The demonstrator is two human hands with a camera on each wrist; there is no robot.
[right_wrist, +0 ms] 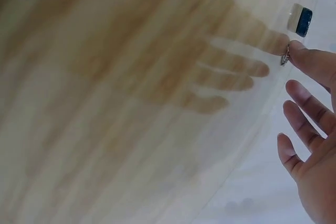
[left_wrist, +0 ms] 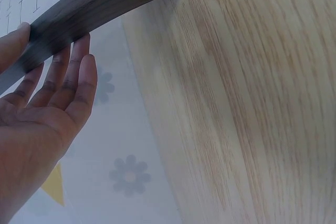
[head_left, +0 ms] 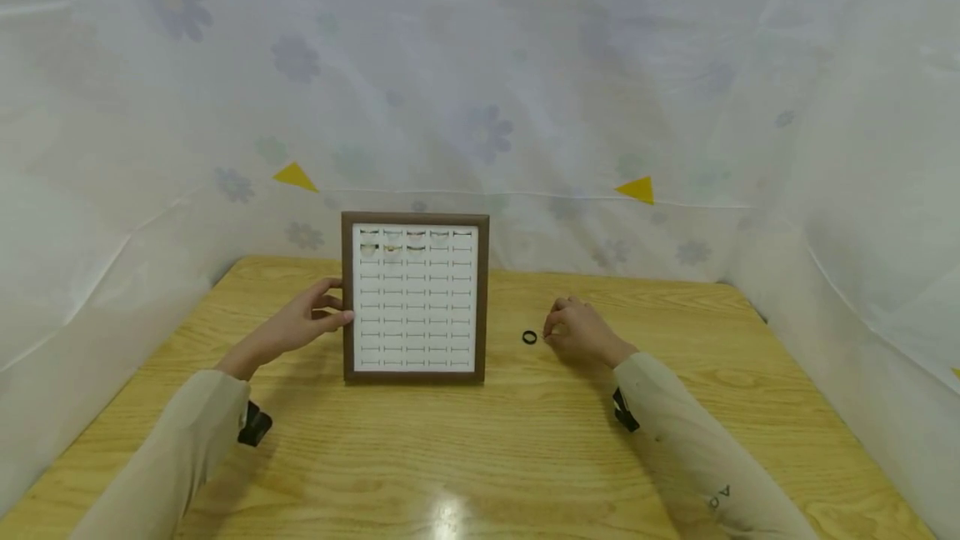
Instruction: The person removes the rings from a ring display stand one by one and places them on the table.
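While the ring display tray (head_left: 415, 370) stands in the middle of the wooden table (head_left: 525, 457), we steady its left frame with our left hand (head_left: 296, 328), fingers straight, thumb on the front edge. Right of the tray lies a black ring (head_left: 529, 337). Just beyond it, our right hand (head_left: 581, 332) touches a small silvery ring (right_wrist: 285, 56) with one fingertip, the other fingers loosely spread.

Hidden, cropped and blurred parts

The ring tray's (head_left: 415, 297) few rings are too small to identify; the left wrist view cuts its frame off, and the right wrist view blurs the counter (right_wrist: 105, 103), cropping the right hand (right_wrist: 310, 129).
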